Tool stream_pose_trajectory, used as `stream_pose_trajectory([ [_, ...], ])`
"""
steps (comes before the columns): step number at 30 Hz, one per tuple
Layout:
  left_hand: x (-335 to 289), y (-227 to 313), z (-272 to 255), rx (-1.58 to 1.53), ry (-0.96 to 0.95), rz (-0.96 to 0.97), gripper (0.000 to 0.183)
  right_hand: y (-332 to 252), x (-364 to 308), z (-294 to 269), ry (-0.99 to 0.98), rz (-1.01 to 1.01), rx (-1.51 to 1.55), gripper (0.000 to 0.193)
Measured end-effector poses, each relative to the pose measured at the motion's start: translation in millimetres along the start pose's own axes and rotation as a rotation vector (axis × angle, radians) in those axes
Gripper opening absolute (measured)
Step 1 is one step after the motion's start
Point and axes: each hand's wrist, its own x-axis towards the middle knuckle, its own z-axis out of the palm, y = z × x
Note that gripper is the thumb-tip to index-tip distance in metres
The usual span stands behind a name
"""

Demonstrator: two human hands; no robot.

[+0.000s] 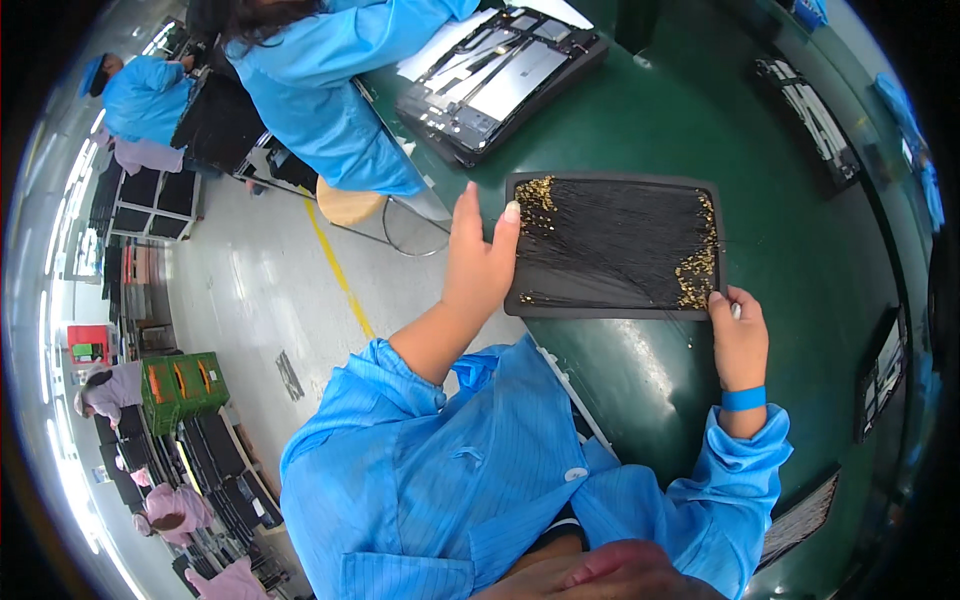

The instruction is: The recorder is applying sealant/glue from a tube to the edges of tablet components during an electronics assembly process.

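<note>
A shallow black tray (610,312) lies before me on the green table. Many thin black cables (625,235) with gold-coloured ends fill it, running from side to side. At the tray's left edge is my left hand (482,258), its fingers stretched out and the thumb against the rim. My right hand (740,325), with a blue band on the wrist, grips the tray's near right corner between thumb and fingers. A small white spot shows by those fingertips; I cannot tell what it is.
An opened flat electronic device (500,75) lies on the table (650,120) beyond the tray, beside a co-worker in blue (310,90). More device panels (812,115) stand along the right side. A round wooden stool (348,203) and a green crate (185,390) are at left.
</note>
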Motion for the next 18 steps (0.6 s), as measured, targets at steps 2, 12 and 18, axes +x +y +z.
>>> stream_pose_trajectory([
  [2, 1.7, -0.6, 2.1, -0.031, -0.068, -0.04, 0.054, -0.2, -3.1, 5.2, 0.001, -0.015, 0.017, 0.034],
  [12, -3.1, 14.6, 13.0, 0.188, -0.146, 0.039, 0.056, 19.1, -0.2, 4.8, 0.053, -0.069, -0.074, 0.039],
  [18, -7.6, 4.8, 16.9, 0.302, -0.174, 0.072, 0.058, 3.0, 16.6, -12.2, 0.012, 0.135, 0.219, 0.045],
])
